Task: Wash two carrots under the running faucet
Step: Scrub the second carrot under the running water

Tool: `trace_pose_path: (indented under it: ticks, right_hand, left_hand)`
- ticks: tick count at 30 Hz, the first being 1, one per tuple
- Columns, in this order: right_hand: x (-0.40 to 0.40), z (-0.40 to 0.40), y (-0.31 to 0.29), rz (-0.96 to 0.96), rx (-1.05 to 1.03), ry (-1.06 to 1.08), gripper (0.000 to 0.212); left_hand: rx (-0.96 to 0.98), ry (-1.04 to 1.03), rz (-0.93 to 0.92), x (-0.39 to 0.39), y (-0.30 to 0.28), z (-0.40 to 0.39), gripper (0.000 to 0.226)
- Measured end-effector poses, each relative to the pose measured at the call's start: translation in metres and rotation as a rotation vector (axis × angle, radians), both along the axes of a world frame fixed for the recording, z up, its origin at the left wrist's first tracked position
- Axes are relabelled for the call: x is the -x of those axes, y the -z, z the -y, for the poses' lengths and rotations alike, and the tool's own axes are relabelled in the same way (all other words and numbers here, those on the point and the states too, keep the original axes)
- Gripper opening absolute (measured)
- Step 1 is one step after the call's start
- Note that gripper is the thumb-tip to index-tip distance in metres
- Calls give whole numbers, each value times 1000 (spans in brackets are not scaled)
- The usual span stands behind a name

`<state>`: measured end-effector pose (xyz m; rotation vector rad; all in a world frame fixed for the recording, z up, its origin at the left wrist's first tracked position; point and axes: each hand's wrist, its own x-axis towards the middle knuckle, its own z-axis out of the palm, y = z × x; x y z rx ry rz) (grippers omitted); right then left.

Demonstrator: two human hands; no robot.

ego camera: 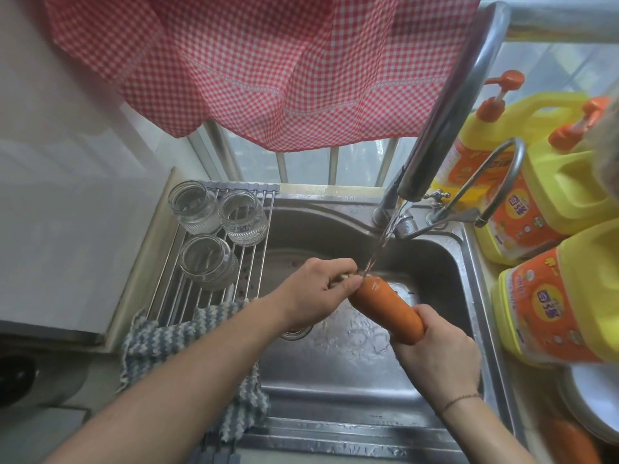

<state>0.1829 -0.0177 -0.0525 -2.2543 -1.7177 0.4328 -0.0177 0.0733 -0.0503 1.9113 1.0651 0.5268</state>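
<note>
The right hand [438,349] grips the carrot [385,309] by its base, tilting its top toward 11 o'clock under the faucet [435,135] stream so the left hand [318,289], fingers curled, can rub it.

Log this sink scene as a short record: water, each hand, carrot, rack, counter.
water: running from the steel faucet onto the carrot's top end
left hand: fingers pinch the stem end of the fat orange carrot
right hand: grips the carrot's lower end
carrot: tilted over the steel sink
rack: three clear glass jars on the wire rack
counter: yellow detergent jugs on the right
</note>
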Motion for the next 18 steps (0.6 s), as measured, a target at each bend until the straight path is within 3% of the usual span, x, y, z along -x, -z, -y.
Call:
trace_pose_path:
  ticks: [4,7,11,16,18]
  right_hand:
    - [-3,2,2,88,-65,-32,21]
    - [-1,3,0,185,-91,-80,27]
    - [-2,2,-3,215,94,-59,21]
    - [-14,-6,-3,-350,384,-53,20]
    - [-16,-8,-3,-446,441,-62,23]
  left_hand:
    - [98,-51,34,-9,0,1,37]
    - [177,-204,12,-17,6,3,44]
    - [166,-274,-73,-25,11,8,43]
    - [1,-55,24,-16,12,7,39]
    - [-37,12,60,-10,15,6,33]
